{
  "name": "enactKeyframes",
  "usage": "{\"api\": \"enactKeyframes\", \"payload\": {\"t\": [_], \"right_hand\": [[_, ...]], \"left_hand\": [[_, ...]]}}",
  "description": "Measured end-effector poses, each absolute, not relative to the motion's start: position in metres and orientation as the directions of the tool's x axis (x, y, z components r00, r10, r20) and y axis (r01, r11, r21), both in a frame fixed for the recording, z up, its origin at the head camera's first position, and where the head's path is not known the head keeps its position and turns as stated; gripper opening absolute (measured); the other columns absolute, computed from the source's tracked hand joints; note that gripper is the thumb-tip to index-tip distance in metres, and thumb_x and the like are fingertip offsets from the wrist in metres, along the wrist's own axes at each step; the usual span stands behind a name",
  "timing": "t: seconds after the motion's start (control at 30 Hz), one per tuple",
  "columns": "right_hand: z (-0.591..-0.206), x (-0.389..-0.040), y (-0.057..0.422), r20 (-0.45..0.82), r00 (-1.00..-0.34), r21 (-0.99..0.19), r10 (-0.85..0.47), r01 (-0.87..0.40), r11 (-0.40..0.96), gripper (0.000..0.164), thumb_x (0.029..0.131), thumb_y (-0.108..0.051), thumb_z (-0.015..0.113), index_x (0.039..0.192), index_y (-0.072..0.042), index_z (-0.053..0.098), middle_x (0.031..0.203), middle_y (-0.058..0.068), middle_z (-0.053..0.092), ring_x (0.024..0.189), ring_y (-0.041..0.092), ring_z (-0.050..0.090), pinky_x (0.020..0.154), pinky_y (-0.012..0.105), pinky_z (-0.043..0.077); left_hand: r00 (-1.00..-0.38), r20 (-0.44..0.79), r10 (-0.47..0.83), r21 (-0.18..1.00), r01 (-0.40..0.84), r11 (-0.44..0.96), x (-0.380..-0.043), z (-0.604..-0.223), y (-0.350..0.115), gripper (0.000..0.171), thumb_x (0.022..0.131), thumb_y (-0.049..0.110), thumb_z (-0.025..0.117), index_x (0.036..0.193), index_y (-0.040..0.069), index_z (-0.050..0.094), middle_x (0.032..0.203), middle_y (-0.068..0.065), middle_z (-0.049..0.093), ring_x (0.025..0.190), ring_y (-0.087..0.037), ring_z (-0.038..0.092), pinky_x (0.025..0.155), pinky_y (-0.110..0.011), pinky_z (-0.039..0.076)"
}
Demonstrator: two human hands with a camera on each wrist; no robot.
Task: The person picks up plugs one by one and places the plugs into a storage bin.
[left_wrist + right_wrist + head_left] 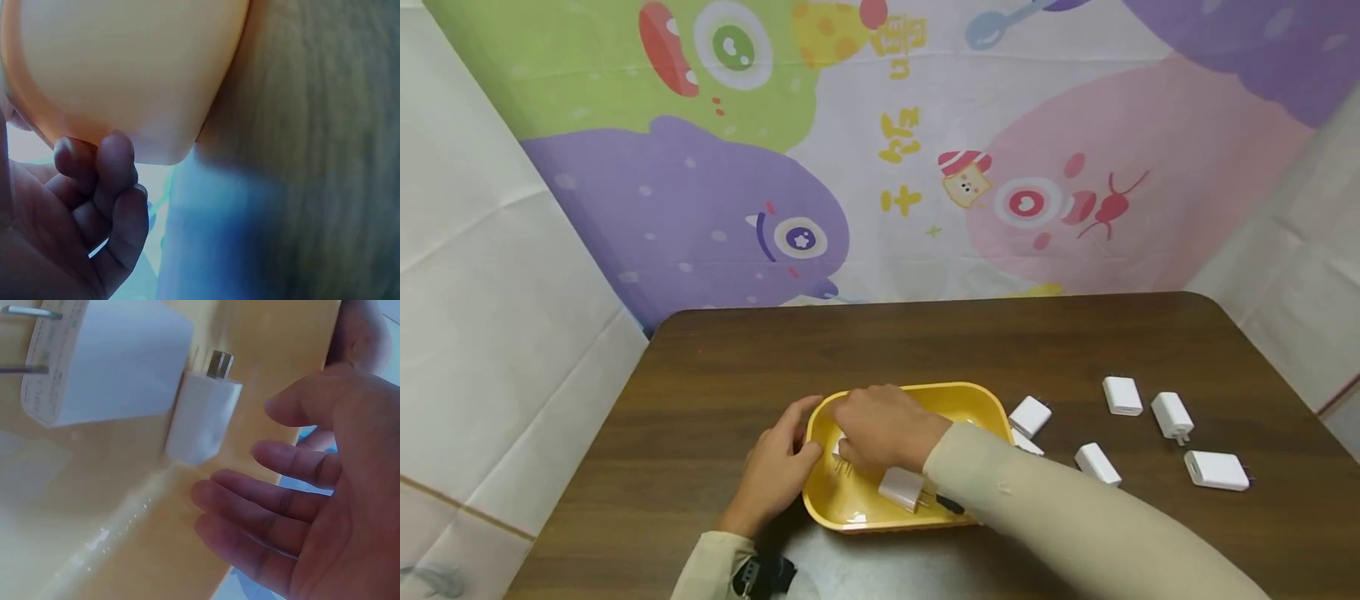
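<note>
At the left end of a yellow plastic tray [857,521], my left hand [775,467] holds the rim; in the left wrist view its bent fingers [115,165] touch the tray's outer wall. Reaching inside the tray is my right hand [883,429]. The right wrist view shows its fingers [250,515] loosely spread, apart from a small white charger plug [203,419] with metal prongs. A larger white charger plug [119,359] lies beside it on the tray floor, also visible in the head view. My right forearm hides part of the tray.
Right of the tray, several white charger plugs lie on the brown wooden table [925,342], including one near the tray [1030,416] and one farther right [1217,470]. A cartoon-printed cloth [910,250] hangs behind the table's back edge.
</note>
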State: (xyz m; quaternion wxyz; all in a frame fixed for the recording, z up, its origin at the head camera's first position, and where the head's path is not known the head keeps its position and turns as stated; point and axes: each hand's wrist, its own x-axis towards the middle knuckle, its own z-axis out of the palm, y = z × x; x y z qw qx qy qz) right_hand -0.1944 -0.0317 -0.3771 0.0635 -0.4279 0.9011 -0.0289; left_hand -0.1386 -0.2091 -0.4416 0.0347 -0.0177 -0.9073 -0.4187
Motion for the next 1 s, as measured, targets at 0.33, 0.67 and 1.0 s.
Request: {"api": "enactKeyframes", "payload": {"t": [0.33, 0.67, 1.0], "right_hand": [[-0.362, -0.192, -0.014, -0.032, -0.629, -0.130, -0.777, -0.768, 0.627, 0.020, 0.094, -0.035, 0.060, 0.093, -0.016, 0.065, 0.071, -0.006, 0.053, 0.059, 0.013, 0.048, 0.051, 0.031, 0.040], [-0.352, -0.182, 0.018, 0.033, -0.693, -0.183, -0.720, -0.712, 0.677, 0.025, 0.095, -0.037, 0.060, 0.103, -0.016, 0.069, 0.087, -0.006, 0.064, 0.069, 0.013, 0.055, 0.058, 0.034, 0.046], [-0.329, -0.177, 0.065, 0.100, -0.836, -0.302, -0.540, -0.542, 0.784, 0.026, 0.094, -0.040, 0.063, 0.110, -0.021, 0.070, 0.100, -0.009, 0.068, 0.081, 0.010, 0.059, 0.074, 0.035, 0.051]], "left_hand": [[-0.996, 0.083, -0.014, 0.736, 0.051, 0.675, -0.137, -0.443, -0.206, 0.057, 0.088, 0.012, 0.061, 0.144, 0.021, 0.053, 0.073, 0.002, 0.057, 0.062, -0.016, 0.051, 0.059, -0.033, 0.042], [-0.998, 0.049, -0.034, 0.738, 0.013, 0.675, -0.137, -0.440, -0.203, 0.060, 0.089, 0.012, 0.060, 0.148, 0.020, 0.051, 0.067, -0.001, 0.050, 0.061, -0.018, 0.048, 0.061, -0.033, 0.042], [-0.998, 0.056, -0.031, 0.742, 0.020, 0.670, -0.138, -0.441, -0.202, 0.061, 0.089, 0.011, 0.059, 0.148, 0.018, 0.050, 0.067, -0.001, 0.050, 0.062, -0.018, 0.049, 0.061, -0.033, 0.042]]}}
